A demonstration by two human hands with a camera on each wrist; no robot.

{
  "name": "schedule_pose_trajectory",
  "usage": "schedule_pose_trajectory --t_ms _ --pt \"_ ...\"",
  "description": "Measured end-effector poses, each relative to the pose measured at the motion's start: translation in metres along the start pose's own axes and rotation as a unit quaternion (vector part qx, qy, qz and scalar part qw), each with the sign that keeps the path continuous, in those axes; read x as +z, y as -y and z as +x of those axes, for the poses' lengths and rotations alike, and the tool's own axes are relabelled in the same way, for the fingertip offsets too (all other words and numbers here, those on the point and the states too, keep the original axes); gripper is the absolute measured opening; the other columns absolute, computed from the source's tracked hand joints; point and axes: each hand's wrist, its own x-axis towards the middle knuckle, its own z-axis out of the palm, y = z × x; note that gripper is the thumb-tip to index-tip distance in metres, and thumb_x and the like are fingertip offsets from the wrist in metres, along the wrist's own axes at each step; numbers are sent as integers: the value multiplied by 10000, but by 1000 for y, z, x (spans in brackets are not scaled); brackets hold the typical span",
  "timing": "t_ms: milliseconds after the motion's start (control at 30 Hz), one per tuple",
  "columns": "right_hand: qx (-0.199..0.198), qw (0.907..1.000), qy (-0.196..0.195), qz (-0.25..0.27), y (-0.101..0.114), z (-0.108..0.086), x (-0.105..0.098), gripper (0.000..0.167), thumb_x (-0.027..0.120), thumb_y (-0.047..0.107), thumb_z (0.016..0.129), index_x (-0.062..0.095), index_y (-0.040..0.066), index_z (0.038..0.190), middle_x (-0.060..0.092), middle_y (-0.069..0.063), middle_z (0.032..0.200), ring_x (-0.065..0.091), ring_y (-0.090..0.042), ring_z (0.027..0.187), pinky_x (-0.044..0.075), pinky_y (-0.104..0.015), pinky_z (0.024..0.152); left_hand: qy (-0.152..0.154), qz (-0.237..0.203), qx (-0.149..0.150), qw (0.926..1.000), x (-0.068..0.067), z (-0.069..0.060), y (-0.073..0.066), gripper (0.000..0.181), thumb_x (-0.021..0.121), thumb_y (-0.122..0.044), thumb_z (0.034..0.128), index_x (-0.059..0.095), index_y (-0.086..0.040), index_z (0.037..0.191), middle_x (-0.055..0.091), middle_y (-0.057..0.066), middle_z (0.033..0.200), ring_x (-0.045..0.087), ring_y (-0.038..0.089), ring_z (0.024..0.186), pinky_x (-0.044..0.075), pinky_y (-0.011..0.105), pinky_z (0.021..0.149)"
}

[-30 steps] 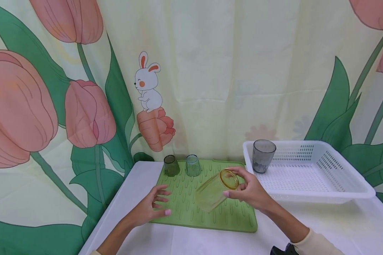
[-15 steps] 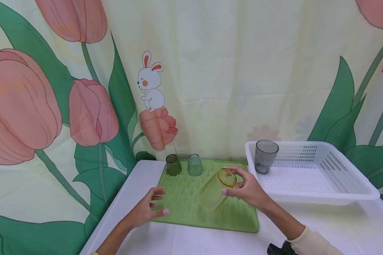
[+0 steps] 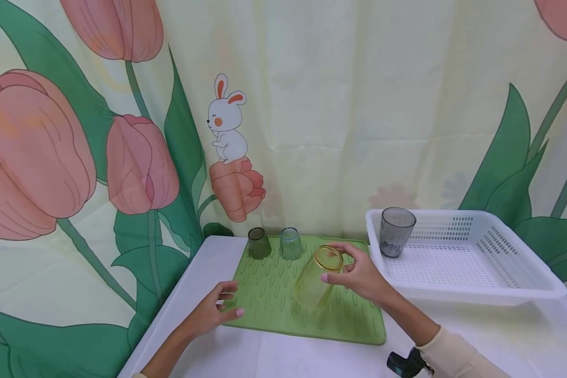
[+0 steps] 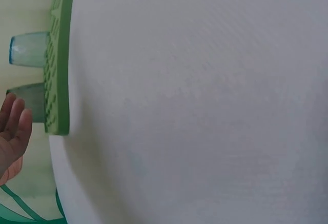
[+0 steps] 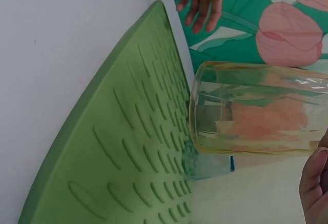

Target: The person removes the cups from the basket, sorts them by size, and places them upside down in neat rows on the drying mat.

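Observation:
In the head view my right hand [image 3: 361, 273] pinches a clear yellow drinking glass [image 3: 312, 289] by its upper, amber-ringed end. Slightly tilted, the glass has its lower end toward the green ribbed mat [image 3: 264, 315]; whether they touch I cannot tell. The right wrist view shows the same glass [image 5: 256, 108] from the side, with part of the gripping hand [image 5: 315, 183] at the right edge. My left hand [image 3: 210, 310] hovers by the mat's left edge, holding nothing, its fingers relaxed and apart. A dark glass [image 3: 259, 244] and a blue-green glass [image 3: 291, 244] stand toward the mat's back.
A white perforated basket [image 3: 463, 294] stands right of the mat, with a grey glass [image 3: 397, 231] in its left back corner. White cloth [image 3: 283, 359] covers the table. Behind it hangs a tulip-and-rabbit printed curtain [image 3: 312, 105].
The yellow glass has turned more upright and its upper end has shifted slightly left with the right hand. The left hand has drawn back a little from the mat. The view has shifted slightly.

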Motion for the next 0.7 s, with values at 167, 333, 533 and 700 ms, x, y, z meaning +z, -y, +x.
schedule_pose_trajectory --t_ms 167,333,533,700 --pt "12 10000 32 -19 1 8 4 682 853 178 782 540 135 1386 522 -177 1359 489 -74 493 452 -269 471 -89 9 -93 9999 -1 0 8 713 760 -282 897 407 -43 1468 468 175 1455 471 356 1322 411 527 1051" --pt "-122 9999 56 -80 2 16 9 679 851 178 780 541 110 1381 515 -225 1317 511 -88 503 454 -253 479 -220 15 -121 9997 -2 0 15 681 771 -279 888 447 -52 1442 482 166 1446 483 348 1315 423 503 1035" --pt "-143 9998 32 -134 1 25 17 674 856 184 774 553 111 1371 522 -234 1296 533 -118 515 488 -280 496 -381 338 46 9987 -1 -1 21 591 788 -303 871 555 -44 1350 549 143 1371 518 350 1276 467 474 984" --pt "-213 9997 90 -105 -1 32 24 670 854 190 781 552 106 1373 528 -232 1293 543 -116 501 501 -292 501 -608 508 -47 9968 2 -1 26 548 819 -314 838 619 -63 1282 555 140 1336 549 339 1239 493 444 952"
